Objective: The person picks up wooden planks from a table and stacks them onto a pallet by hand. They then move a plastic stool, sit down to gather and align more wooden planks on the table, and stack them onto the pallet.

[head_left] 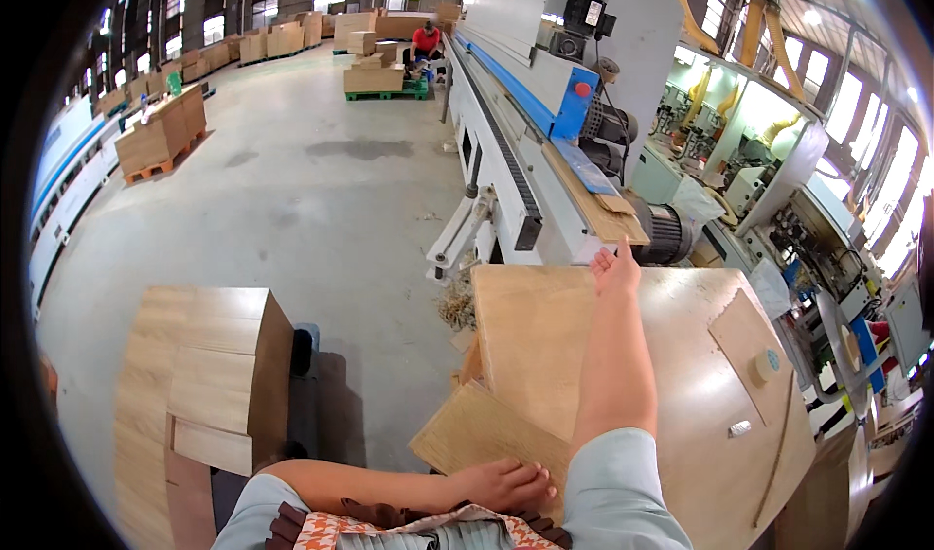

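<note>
My left hand (506,485) is close to my body, its fingers curled over the near edge of a wood-grain board (484,427). That board lies at a slant across the near left corner of a wooden worktable (545,326). My right arm stretches forward over the table. At its end, my right hand (616,272) is palm up with fingers loosely bent and apart, the fingertips by the end of a narrow wooden panel (615,226). The panel sticks out from a long grey machine with a blue rail (530,103); whether my fingertips touch it is hard to tell.
A thin board (741,341) and a tape roll (767,363) lie on the table's right side. To the left is a stack of wooden panels (214,355). A motor (666,231) sits beyond the table. Further off, a person in red (425,40) is beside boards on a green pallet (389,93).
</note>
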The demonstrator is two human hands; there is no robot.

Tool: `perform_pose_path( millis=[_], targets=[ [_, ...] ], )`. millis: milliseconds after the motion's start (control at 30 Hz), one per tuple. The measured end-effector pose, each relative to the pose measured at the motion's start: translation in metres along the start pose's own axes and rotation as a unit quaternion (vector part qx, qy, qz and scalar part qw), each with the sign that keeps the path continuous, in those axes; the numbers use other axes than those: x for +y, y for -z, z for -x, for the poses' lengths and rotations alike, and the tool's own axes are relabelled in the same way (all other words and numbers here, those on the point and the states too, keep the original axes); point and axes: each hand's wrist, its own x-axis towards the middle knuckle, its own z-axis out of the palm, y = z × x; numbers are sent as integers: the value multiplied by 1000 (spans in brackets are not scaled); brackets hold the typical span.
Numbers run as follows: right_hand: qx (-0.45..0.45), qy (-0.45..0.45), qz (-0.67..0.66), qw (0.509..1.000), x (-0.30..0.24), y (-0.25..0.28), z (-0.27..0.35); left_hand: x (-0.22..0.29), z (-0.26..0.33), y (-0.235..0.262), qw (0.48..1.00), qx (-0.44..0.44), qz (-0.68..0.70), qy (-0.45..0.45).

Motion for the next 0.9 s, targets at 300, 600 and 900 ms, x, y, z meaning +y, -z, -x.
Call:
perform_pose_path(
  millis=[300,600,900],
  targets=[
    [-7,-22,38,999,-6,11,-32,-10,-1,1,999,50,0,-8],
    [-110,81,76,988,8,-1,-18,-11,0,9,998,52,38,6],
    [43,144,123,981,-47,89,45,-7,-8,30,988,-50,146,-2]
  ],
)
